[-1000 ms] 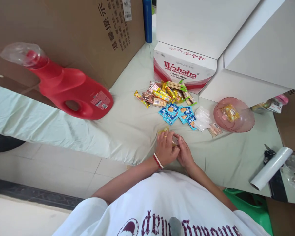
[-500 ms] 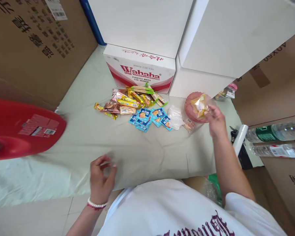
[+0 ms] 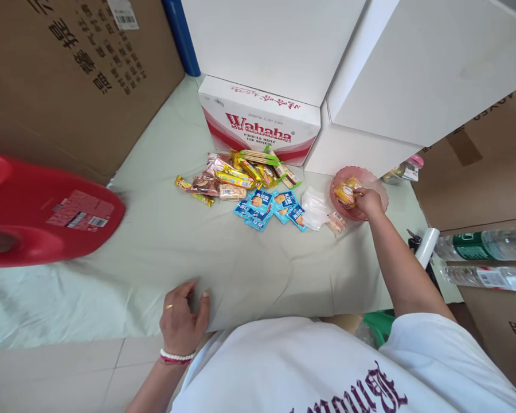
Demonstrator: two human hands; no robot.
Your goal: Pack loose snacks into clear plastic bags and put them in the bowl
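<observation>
My right hand (image 3: 368, 203) pinches the edge of a yellow-wrapped snack packet (image 3: 346, 192) inside a pink bowl (image 3: 376, 186) with a scalloped rim. My left hand (image 3: 184, 317), wearing a ring and a beaded bracelet, rests at the table's near edge with its fingers apart and nothing in them. Left of the bowl lie a small packaged snack (image 3: 336, 223) and some white packets (image 3: 315, 209). Blue snack packets (image 3: 258, 210) are grouped in the middle. Behind them is a heap of yellow and brown wrapped snacks (image 3: 234, 176).
A white and red Wahaha carton (image 3: 262, 120) stands behind the snacks, beside tall white boxes (image 3: 370, 69). A red plastic container (image 3: 55, 212) is at the left, near a large cardboard box (image 3: 77, 86). Plastic bottles (image 3: 490, 245) and a white roll (image 3: 427, 248) lie at the right.
My right hand has lowered the yellow-wrapped packet from above the pink bowl into it. My left hand has moved slightly down onto the table edge. The view has shifted a little.
</observation>
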